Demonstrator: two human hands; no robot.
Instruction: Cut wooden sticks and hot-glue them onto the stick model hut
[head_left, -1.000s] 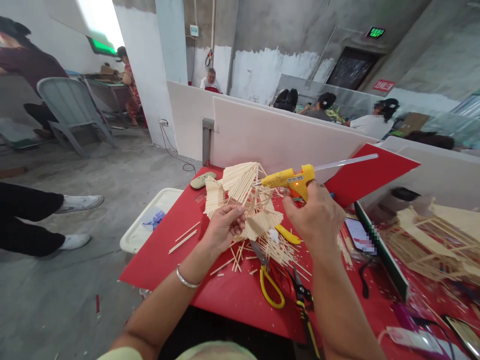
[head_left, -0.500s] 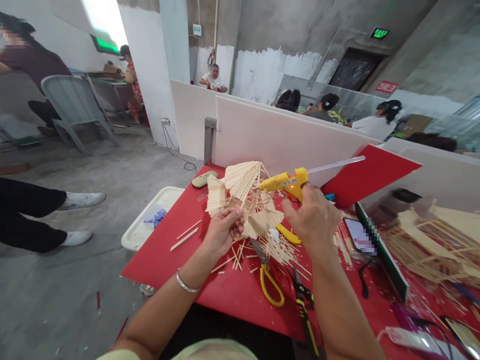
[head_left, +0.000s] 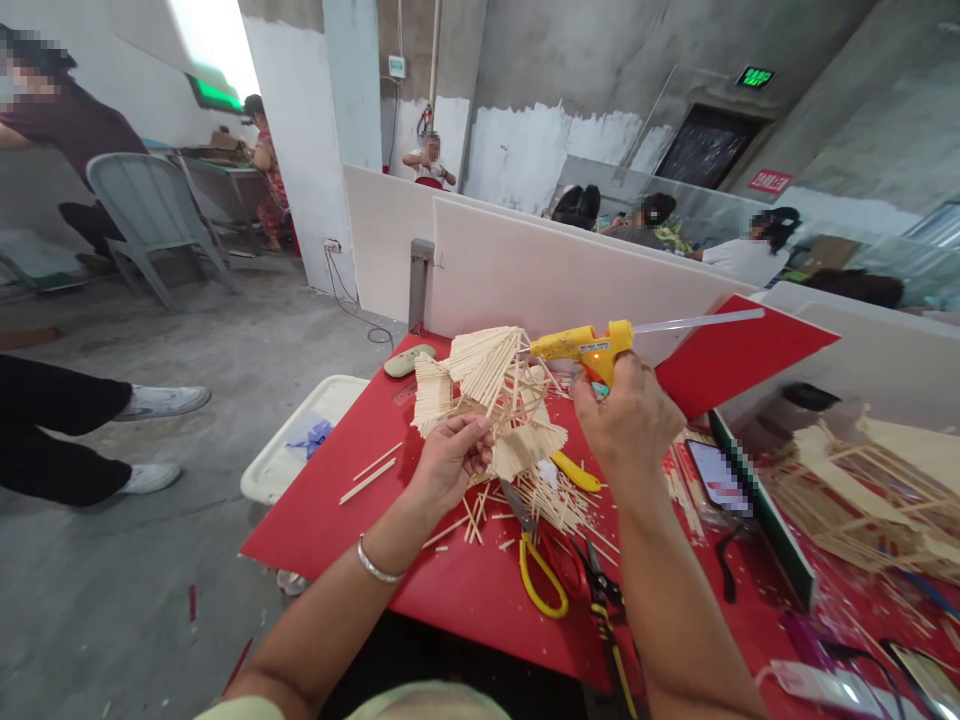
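Note:
In my right hand (head_left: 630,410) is a yellow hot glue gun (head_left: 581,345), its fingers wrapped round the handle and a clear glue stick (head_left: 697,321) poking out of the back. The gun's nozzle points left, at the upper right edge of a model (head_left: 487,365) built of thin wooden sticks, with slatted roof-like panels. My left hand (head_left: 454,455) pinches the model's near side, fingers closed on it. Loose wooden sticks (head_left: 555,500) lie scattered beneath and in front of the model. Yellow-handled scissors (head_left: 541,575) rest just nearer to me.
The red table (head_left: 337,530) also bears black-and-yellow pliers (head_left: 611,630), a phone (head_left: 720,475) and a grey-green oval object (head_left: 409,360). Stick-built frames (head_left: 862,490) stand at right beyond a green-edged divider. White partition boards (head_left: 570,260) rise behind. Other people sit farther off.
My right hand has moved the glue gun up and to the right, its nozzle now at the model's upper right edge. My left hand stays on the model.

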